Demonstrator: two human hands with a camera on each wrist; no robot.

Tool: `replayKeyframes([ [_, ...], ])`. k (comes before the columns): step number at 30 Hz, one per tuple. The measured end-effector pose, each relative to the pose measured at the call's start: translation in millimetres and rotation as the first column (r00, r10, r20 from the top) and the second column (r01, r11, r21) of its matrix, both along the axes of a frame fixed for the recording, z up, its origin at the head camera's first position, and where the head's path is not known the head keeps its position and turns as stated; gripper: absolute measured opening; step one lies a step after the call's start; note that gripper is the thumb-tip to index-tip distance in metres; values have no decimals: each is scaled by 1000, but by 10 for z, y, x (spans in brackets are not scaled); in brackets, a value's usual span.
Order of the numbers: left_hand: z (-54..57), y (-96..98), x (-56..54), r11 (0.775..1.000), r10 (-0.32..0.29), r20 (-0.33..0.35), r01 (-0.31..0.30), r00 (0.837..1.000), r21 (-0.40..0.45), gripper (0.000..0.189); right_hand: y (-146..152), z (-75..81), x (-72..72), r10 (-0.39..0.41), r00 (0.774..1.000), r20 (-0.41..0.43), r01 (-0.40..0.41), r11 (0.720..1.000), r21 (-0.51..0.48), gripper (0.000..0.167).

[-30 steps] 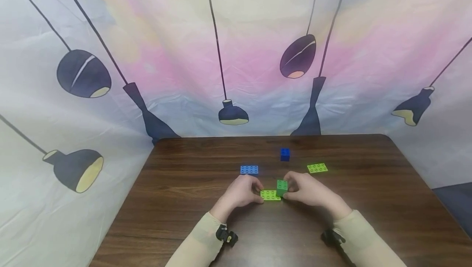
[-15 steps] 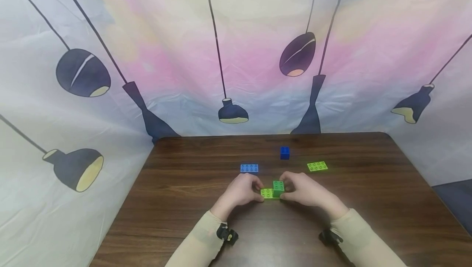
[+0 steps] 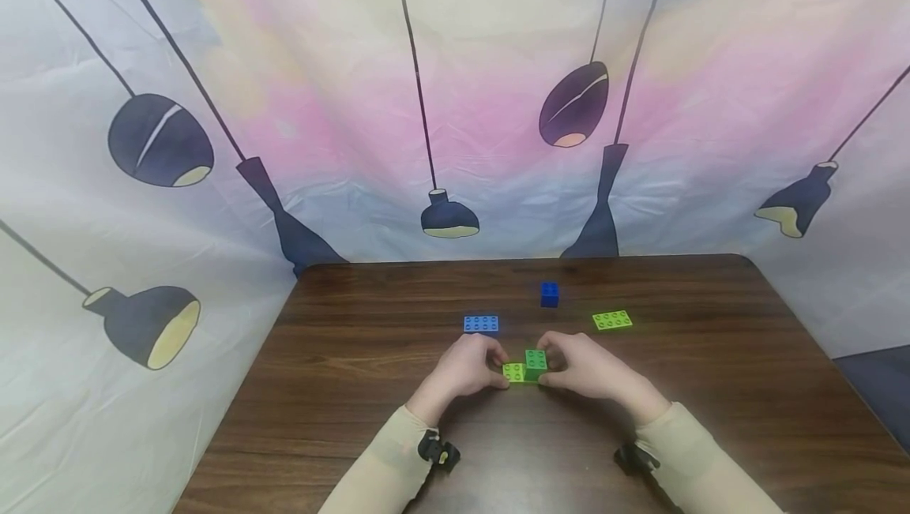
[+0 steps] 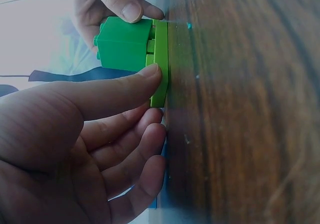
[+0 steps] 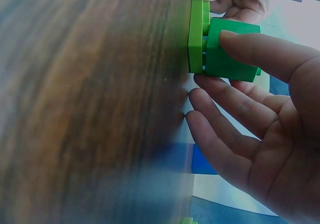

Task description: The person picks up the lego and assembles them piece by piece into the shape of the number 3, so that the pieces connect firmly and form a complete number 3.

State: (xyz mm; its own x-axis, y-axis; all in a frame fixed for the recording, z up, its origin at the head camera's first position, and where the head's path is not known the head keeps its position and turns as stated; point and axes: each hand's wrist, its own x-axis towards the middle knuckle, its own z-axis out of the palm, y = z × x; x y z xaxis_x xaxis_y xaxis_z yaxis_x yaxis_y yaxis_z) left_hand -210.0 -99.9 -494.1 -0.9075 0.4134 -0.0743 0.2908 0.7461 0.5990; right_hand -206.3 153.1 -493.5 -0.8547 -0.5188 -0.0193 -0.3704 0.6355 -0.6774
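My left hand (image 3: 469, 365) pinches the left end of a flat lime-green building plate (image 3: 513, 373) that lies on the table. With thumb and fingers, my right hand (image 3: 584, 364) grips a green square building block (image 3: 535, 365) over the plate's right half. In the right wrist view a narrow gap with studs shows between the green block (image 5: 232, 51) and the lime plate (image 5: 196, 38), so the block sits on top of the studs, not fully down. The left wrist view has my left thumb (image 4: 115, 93) against the plate's edge.
Behind my hands on the brown wooden table (image 3: 341, 388) lie a light blue plate (image 3: 481, 324) and, farther right, another lime-green plate (image 3: 612, 320). A dark blue square block (image 3: 550, 294) stands at the back. A lamp-patterned cloth (image 3: 455, 103) hangs behind the table.
My right hand has brought the green block leftward over the lime plate's right half, then nearly stopped there. My left hand has stayed on the plate.
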Motion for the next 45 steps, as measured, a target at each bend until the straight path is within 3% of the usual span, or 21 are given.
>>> replayKeyframes([
  [17, 15, 5, 9, 1000, 5, 1, -5, 1000, 7, 27, -27, 8, 31, -11, 999, -52, 12, 999, 35, 35],
  [35, 17, -5, 15, 1000, 1, -7, -1, 1000, 14, 28, -3, -13, 2, -4, 1000, -20, 5, 999, 40, 46],
  [45, 20, -5, 16, 1000, 3, -8, -2, 1000, 15, 29, 98, 74, -27, 32, 999, -29, -33, 999, -30, 38],
])
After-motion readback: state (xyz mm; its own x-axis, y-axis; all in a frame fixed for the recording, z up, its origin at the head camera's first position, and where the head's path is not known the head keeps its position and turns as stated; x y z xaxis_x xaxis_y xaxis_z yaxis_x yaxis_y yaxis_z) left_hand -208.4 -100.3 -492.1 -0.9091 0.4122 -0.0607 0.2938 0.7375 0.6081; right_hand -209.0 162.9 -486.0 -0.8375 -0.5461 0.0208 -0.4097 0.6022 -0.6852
